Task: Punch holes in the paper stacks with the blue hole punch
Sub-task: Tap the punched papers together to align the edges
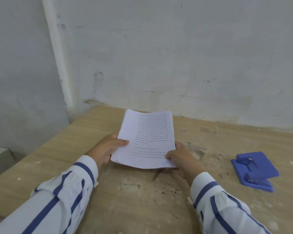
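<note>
The paper stack [145,139] is a thick white sheaf, its top page dense with printed paragraphs too blurred to read, with a faint blue mark by its near right corner. The left hand [107,149] grips its left edge, thumb on top. The right hand [181,157] pinches that near right corner; the fingers under the stack are hidden. The blue hole punch [255,169] lies flat on the scuffed table [142,200], right of the stack, well apart.

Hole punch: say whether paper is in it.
Out. The hole punch lies on the table; left hand and right hand hold the paper stack apart from it.
</note>
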Tool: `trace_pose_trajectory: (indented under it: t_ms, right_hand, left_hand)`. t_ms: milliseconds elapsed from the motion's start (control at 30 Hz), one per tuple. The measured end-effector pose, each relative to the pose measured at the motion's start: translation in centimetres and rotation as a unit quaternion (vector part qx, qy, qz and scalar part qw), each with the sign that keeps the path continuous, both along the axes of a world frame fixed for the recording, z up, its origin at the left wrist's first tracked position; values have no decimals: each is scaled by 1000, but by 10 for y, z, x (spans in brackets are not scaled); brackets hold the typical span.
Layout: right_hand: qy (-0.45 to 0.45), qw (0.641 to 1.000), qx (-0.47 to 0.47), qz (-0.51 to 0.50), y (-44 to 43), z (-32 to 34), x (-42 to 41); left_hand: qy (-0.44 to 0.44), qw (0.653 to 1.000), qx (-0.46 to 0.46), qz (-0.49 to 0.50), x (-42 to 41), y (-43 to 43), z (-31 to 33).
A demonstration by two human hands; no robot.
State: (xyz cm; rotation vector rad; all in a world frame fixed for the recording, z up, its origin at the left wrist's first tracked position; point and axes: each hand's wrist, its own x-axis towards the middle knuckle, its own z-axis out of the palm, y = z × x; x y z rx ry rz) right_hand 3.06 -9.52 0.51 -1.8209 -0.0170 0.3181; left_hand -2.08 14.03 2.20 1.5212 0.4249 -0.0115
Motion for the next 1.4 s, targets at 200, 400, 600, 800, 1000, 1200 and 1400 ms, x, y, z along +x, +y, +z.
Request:
trace_pose_trajectory:
  t_ms: [200, 400, 600, 800, 1000, 1200, 1400]
  right_hand:
    - [-32, 999, 23, -30, 63, -2, 13]
    - [-89, 994, -42, -40, 98, -13, 25]
    - [-180, 973, -146, -17, 107, -21, 22]
    - [-221, 938, -267, -5, 108, -26, 19]
    - [-256, 915, -312, -28, 93, -25, 13]
    - [-229, 927, -294, -33, 58, -19, -2]
    - [-284, 913, -289, -45, 0, -11, -21]
  left_hand:
    - [9, 997, 65, 39, 18, 55, -4]
    - [6, 948, 309, 79, 35, 75, -18]
    - [-11, 889, 450, 89, 33, 70, -40]
    - [-15, 831, 545, 110, 32, 63, -49]
    - [25, 802, 587, 113, 30, 55, -49]
    - [-26, 809, 583, 74, 23, 7, -41]
    - [-103, 822, 560, -21, 13, -84, -40]
